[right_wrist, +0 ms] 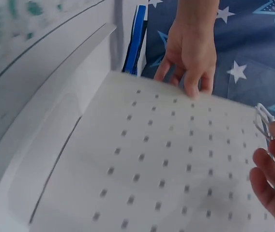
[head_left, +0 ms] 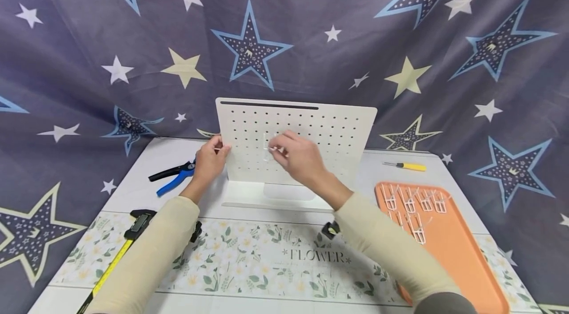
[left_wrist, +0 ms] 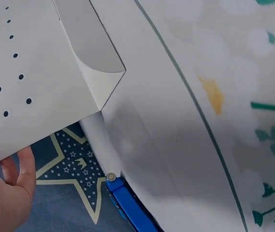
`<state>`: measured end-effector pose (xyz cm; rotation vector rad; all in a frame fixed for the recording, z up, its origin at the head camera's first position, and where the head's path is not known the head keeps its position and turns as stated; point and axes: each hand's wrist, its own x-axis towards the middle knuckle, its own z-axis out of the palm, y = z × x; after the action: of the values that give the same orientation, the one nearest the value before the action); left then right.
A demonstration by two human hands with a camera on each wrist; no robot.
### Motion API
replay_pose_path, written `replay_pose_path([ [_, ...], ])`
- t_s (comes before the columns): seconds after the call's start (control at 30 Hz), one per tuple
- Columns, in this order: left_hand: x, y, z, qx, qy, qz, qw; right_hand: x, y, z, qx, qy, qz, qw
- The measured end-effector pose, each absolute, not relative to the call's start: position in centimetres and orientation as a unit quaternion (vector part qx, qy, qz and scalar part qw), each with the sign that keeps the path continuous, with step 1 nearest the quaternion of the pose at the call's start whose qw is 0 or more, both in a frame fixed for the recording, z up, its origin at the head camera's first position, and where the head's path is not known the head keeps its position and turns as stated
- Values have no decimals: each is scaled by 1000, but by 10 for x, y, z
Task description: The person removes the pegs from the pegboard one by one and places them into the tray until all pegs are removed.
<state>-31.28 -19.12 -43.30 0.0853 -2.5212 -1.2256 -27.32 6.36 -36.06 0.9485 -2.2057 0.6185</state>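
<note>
A white pegboard [head_left: 244,176] with rows of small holes stands upright on its base at the back of the table. My left hand [head_left: 210,160] grips its left edge, thumb on the front; the left wrist view shows its fingers [left_wrist: 26,169] at the board's edge. My right hand [head_left: 302,156] is in front of the board's face, left of its middle, pinching a white wire hook [right_wrist: 263,116]. In the head view the hook is thin and pale against the board, so whether its ends sit in holes I cannot tell.
On the right lies an orange tray [head_left: 467,259] with several white wire hooks [head_left: 417,229]. Behind it is a yellow-handled screwdriver [head_left: 413,167]. Blue-and-black pliers [head_left: 175,176] and a digital caliper [head_left: 140,224] with a yellow scale lie left. A star-patterned curtain [head_left: 311,67] hangs behind.
</note>
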Motion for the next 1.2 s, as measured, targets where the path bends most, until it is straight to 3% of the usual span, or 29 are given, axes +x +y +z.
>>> replay_pose_path([
  [0.2,-313,-191,-429,31,-886,-434,162,-265,121,-362,322,-873,252,265],
  [0.87,-309,-194,-433,41,-884,-439,157,-250,249,-368,209,-925,254,191],
  [1.2,-313,-189,-434,31,-885,-433,166,-234,308,-374,166,-943,216,188],
])
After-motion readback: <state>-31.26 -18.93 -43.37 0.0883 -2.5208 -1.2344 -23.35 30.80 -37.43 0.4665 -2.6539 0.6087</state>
